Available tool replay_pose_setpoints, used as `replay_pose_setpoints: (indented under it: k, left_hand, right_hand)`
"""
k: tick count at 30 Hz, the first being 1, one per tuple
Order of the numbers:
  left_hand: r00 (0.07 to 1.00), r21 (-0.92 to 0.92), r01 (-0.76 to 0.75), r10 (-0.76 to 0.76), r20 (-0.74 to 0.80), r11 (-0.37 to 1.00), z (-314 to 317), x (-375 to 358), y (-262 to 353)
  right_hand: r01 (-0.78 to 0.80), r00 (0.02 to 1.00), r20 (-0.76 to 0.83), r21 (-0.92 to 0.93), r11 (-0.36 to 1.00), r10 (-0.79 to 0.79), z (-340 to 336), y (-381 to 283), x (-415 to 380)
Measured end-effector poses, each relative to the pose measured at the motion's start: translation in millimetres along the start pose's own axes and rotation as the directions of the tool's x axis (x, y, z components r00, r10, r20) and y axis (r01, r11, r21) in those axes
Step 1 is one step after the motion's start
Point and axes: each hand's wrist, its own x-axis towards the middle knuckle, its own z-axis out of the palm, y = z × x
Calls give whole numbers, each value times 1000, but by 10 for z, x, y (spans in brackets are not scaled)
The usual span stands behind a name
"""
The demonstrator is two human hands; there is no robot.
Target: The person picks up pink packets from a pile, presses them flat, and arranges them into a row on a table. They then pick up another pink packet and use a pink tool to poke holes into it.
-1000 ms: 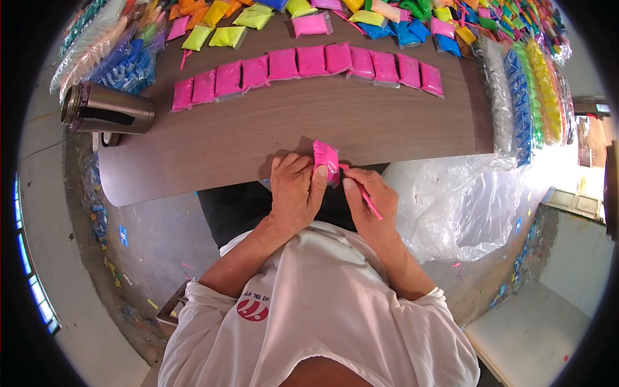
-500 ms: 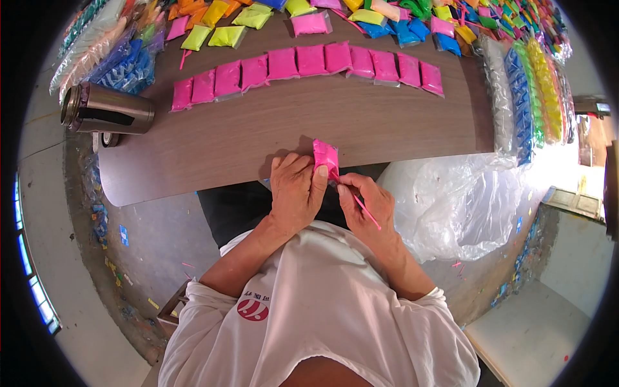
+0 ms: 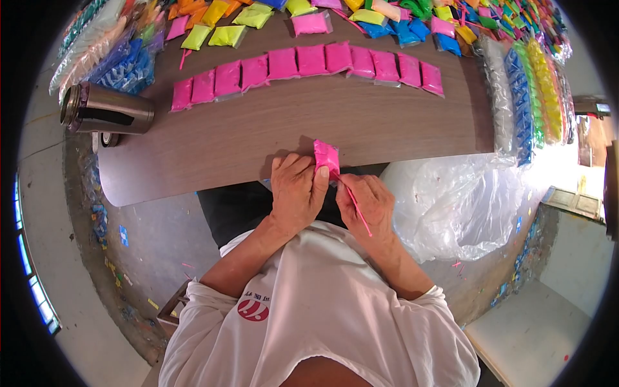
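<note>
At the table's front edge my left hand (image 3: pixel 298 190) grips a small pink packet (image 3: pixel 327 155), thumb pressed on its lower end. My right hand (image 3: pixel 369 203) is closed just below and to the right of the packet. From its fingers a thin pink strip (image 3: pixel 358 209) slants down to the right, and its upper end meets the packet's lower corner. Whether the strip is joined to the packet is hidden by the fingers. Farther back on the table, a curved row of similar pink packets (image 3: pixel 282 65) lies side by side.
A steel flask (image 3: pixel 116 111) lies at the table's left edge. Heaps of coloured packets (image 3: pixel 251 16) fill the back. Long strips of packets (image 3: pixel 520 106) hang at the right side. A clear plastic bag (image 3: pixel 451 209) sits below the table's right front edge.
My right hand has turned slightly, and the pink strip has swung to a steeper slant, its free end lower and more to the left. My left hand and the packet have hardly moved.
</note>
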Motion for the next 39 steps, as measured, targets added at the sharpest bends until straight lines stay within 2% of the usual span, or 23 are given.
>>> replay_pose_setpoints:
  k: [5,8,11,13,20,23,26,29,30,39]
  left_hand:
    - [1000,12,7,-7,18,1000,-17,-2,15]
    - [1000,28,16,-16,25,999,-16,-14,2]
    - [1000,27,-3,3,5,1000,14,25,29]
    - [1000,24,0,0,-1,1000,18,23,35]
    - [1000,-8,19,-19,14,1000,7,9,20]
    - [1000,16,11,-11,8,1000,18,12,24]
    - [1000,46,3,-4,18,999,16,-10,-2]
    - [1000,35,5,-5,1,999,14,3,1]
    - [1000,22,6,-5,-9,1000,22,12,17]
    - [1000,34,-4,5,-19,999,35,8,10]
  right_hand:
    - [-36,997,-69,-83,996,30,16,164,-20]
    - [85,996,-22,-8,996,-86,-59,65,12]
    - [74,997,18,-66,995,-73,1,123,10]
    - [51,998,-18,-73,996,-52,24,149,12]
    - [59,996,-66,-38,998,-61,31,25,-7]
    - [54,998,-33,-40,998,-55,52,156,-10]
    - [-99,993,-71,-56,993,95,-35,194,48]
    - [14,995,-97,-18,1000,-16,-33,21,51]
    - [9,999,-44,22,1000,-8,-20,-22,44]
    - [-147,979,-140,19,989,148,52,-12,11]
